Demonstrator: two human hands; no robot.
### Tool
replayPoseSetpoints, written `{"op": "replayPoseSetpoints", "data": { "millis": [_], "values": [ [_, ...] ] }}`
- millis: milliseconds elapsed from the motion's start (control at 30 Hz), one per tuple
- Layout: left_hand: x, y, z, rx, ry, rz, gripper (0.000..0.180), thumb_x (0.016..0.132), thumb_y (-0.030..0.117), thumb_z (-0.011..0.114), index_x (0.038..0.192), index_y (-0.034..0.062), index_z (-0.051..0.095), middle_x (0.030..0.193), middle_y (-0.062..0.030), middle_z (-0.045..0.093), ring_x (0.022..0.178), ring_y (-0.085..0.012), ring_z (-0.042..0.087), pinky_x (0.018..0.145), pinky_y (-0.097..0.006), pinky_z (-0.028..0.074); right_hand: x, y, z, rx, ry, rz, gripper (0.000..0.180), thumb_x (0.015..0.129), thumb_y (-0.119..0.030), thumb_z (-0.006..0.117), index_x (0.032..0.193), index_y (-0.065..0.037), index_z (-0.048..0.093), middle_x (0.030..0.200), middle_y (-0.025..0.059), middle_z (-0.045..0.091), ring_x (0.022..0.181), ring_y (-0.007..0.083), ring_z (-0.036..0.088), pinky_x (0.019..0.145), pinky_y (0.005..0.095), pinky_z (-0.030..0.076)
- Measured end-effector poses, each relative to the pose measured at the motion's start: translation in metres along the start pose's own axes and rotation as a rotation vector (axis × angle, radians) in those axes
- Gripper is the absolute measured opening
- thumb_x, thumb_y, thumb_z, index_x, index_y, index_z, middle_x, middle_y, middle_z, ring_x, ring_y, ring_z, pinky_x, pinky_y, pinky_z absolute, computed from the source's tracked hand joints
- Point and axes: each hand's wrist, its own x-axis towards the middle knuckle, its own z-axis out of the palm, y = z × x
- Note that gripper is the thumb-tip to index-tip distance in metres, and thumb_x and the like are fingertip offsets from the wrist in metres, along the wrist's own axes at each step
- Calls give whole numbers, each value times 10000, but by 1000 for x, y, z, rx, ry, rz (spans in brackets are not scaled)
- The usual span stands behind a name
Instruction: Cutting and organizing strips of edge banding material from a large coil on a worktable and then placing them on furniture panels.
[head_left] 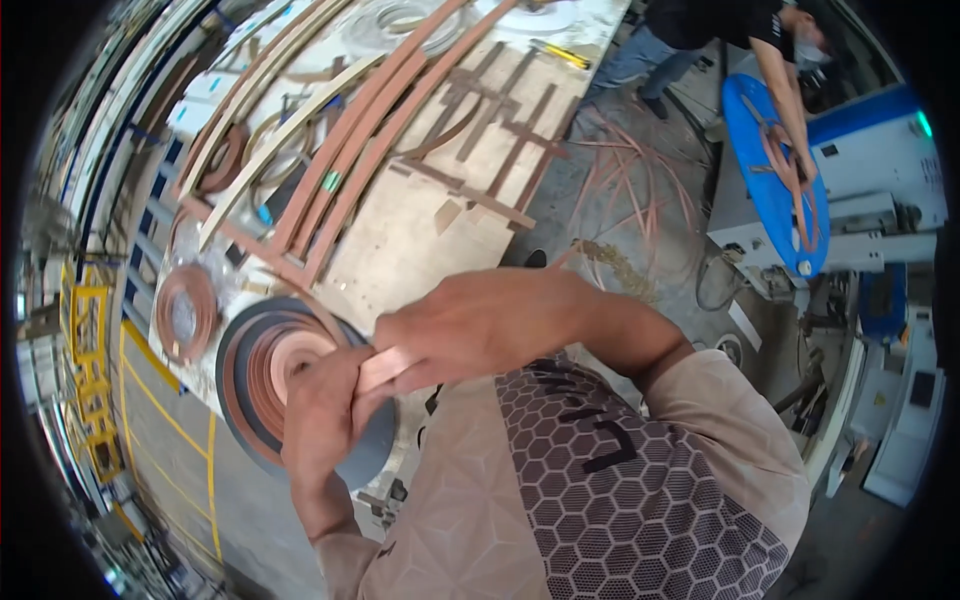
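Observation:
A coil of brown edge banding (262, 375) rests on a dark grey round disc (240, 330) at the table's near left corner. My left hand (325, 405) is over the coil's right side, its fingers closed around the edge-banding strip (388, 368). Across my body reaches my right hand (460, 330), closed on the same strip close beside the left one. The strip's short stretch between the hands looks pinkish brown. Part of the coil is hidden by my left hand, and the fingertips of both hands are partly covered.
Long brown and cream strips (350, 150) lie across the wooden table (400, 250), with dark wood pieces (490, 120), a yellow tool (562, 53) and another brown coil (186, 312). Loose strips (640, 180) litter the floor. A co-worker (780, 40) handles a blue oval board (750, 130) at a machine.

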Motion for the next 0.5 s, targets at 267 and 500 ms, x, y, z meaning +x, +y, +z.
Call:
{"op": "replayPoseSetpoints", "data": {
  "millis": [267,500],
  "values": [
    [-63,-58,-9,-701,806,-325,395,1113,342,522,1204,-28,628,801,22,563,653,-103,504,617,-283,447,-44,72,11,325,158,80,277,990,-218,765,1121,-32,608,917,28,665,775,141,635,671,302,498],
    [-55,-70,15,-625,543,-297,699,985,290,753,1529,-45,468,1453,-160,552,1374,-276,527,1112,-400,435,-4,32,-18,133,44,211,297,1057,-292,665,1156,-26,577,773,49,553,657,155,516,598,347,417]
  ]
}}
